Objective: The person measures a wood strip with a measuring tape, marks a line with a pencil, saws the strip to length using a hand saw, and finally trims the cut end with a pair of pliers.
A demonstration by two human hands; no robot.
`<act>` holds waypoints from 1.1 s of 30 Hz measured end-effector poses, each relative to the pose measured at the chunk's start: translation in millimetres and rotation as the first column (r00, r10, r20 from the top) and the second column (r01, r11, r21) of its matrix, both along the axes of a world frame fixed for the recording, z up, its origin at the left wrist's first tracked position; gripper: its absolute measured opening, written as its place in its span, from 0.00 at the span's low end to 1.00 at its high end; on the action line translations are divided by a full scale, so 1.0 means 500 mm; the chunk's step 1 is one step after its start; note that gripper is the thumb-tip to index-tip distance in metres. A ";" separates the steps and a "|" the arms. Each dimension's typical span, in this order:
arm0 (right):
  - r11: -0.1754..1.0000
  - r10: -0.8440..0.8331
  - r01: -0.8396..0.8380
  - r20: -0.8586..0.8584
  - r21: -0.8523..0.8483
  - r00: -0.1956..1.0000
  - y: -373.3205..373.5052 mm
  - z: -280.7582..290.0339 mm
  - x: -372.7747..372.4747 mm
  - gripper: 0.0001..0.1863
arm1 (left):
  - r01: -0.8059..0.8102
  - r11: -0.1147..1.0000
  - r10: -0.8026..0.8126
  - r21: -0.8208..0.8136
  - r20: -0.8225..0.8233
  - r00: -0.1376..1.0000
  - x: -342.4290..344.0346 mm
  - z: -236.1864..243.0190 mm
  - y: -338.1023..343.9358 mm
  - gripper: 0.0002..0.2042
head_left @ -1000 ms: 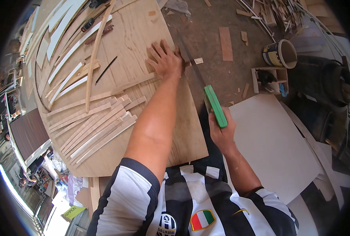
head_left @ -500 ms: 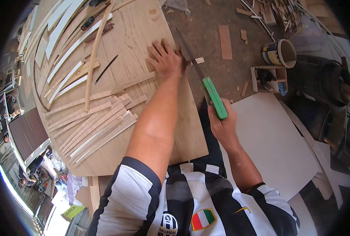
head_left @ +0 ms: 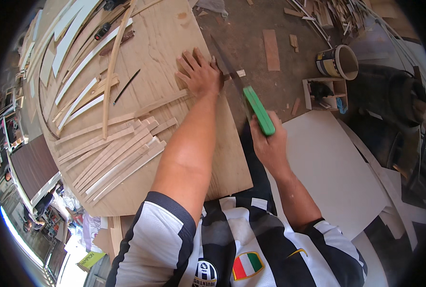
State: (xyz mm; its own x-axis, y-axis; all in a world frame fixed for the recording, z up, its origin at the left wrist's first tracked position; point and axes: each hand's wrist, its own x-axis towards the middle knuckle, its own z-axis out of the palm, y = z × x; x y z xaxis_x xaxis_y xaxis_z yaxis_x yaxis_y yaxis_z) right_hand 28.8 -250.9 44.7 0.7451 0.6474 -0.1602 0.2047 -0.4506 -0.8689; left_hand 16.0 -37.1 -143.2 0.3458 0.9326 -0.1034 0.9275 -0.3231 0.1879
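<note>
Fingers of the left hand (head_left: 205, 79) are spread wide, palm down, on a plywood board (head_left: 222, 165) close to its right edge. A narrow wood strip (head_left: 234, 75) emerges beside this hand and projects past that edge, its outer end pale; how far it runs beneath the palm cannot be determined. Fingers of the right hand (head_left: 272, 148) are wrapped around the green handle (head_left: 261, 115) of a hand saw (head_left: 249, 95), positioned just right of the board. Its blade (head_left: 228, 63) points away from the person, slants leftward and crosses the projecting strip between the board's edge and the pale end; depth of any cut cannot be made out. Left of the left forearm (head_left: 186, 143), a fan of cut strips (head_left: 117, 153) lies on the board, several overlapping. Beyond these, a thin dark rod (head_left: 127, 87) rests near a long wood batten (head_left: 110, 81), which lies across several white strips (head_left: 95, 57). On the right side, a large white panel (head_left: 332, 167) lies near the right forearm. Farther off stand a bucket (head_left: 327, 64), tipped toward the right, and an open-fronted box (head_left: 307, 93) just beside it.
</note>
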 end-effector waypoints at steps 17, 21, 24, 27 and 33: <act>0.999 0.032 -0.037 -0.113 -0.039 0.993 0.000 0.055 0.011 0.06 | 0.045 0.997 -0.046 -0.059 -0.012 0.999 -0.005 0.015 0.006 0.36; 0.989 0.008 -0.037 -0.194 -0.145 0.981 0.058 0.055 0.045 0.07 | 0.057 0.995 -0.057 -0.082 0.009 0.998 0.004 0.022 -0.001 0.36; 0.983 0.019 -0.067 -0.263 -0.173 0.965 0.073 0.080 0.049 0.07 | 0.067 0.995 -0.068 -0.070 -0.011 0.998 -0.006 0.011 0.005 0.36; 0.994 0.024 -0.048 -0.232 -0.102 0.973 0.053 0.097 0.043 0.08 | 0.057 0.993 -0.060 -0.100 -0.033 0.998 -0.007 0.018 0.007 0.35; 0.982 0.007 -0.062 -0.290 -0.180 0.957 0.104 0.042 0.075 0.08 | 0.071 0.991 -0.073 -0.112 -0.018 0.997 0.001 0.026 0.004 0.34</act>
State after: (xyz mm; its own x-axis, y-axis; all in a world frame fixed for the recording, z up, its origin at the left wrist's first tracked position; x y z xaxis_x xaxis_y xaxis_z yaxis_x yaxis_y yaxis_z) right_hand 66.5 -198.9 65.6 0.6272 0.6106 -0.4836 -0.0227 -0.6063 -0.7949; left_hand 16.3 -35.0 -130.3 0.4079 0.8877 -0.2136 0.9071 -0.3672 0.2060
